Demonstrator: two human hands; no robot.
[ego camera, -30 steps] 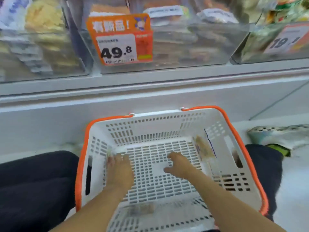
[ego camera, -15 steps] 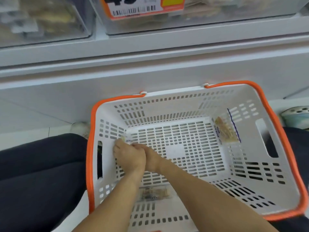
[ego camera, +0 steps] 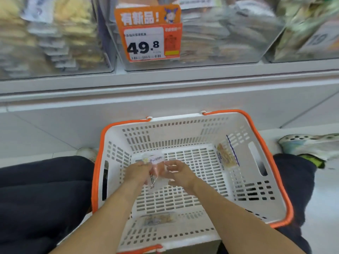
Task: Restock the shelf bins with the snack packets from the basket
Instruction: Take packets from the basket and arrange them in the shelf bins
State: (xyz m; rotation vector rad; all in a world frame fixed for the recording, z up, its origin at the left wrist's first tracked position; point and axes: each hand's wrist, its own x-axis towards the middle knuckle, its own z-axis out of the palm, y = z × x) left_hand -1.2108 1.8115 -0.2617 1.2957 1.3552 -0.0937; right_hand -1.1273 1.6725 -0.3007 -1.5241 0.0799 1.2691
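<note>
A white basket with an orange rim (ego camera: pixel 271 156) stands on the floor in front of me. Above its middle, my left hand (ego camera: pixel 137 173) and my right hand (ego camera: pixel 177 172) both pinch a small clear snack packet (ego camera: pixel 156 162), lifted off the basket floor. A second packet (ego camera: pixel 226 156) leans against the basket's right wall. A third packet (ego camera: pixel 157 219) lies flat by the near wall. Above stand clear shelf bins: a left bin (ego camera: pixel 55 39) with yellow packets and a middle bin (ego camera: pixel 220 33) behind an orange 49.8 price tag (ego camera: pixel 148 33).
A right bin (ego camera: pixel 308 30) holds greenish packets. The white shelf ledge (ego camera: pixel 165 83) runs across below the bins. My dark trouser legs (ego camera: pixel 42 195) flank the basket, and a light shoe (ego camera: pixel 308 145) rests on the floor at right.
Both hands came together at the basket's left floor, picked up a packet, and now hold it raised over the basket's middle. The view tilted back up to the bins.
</note>
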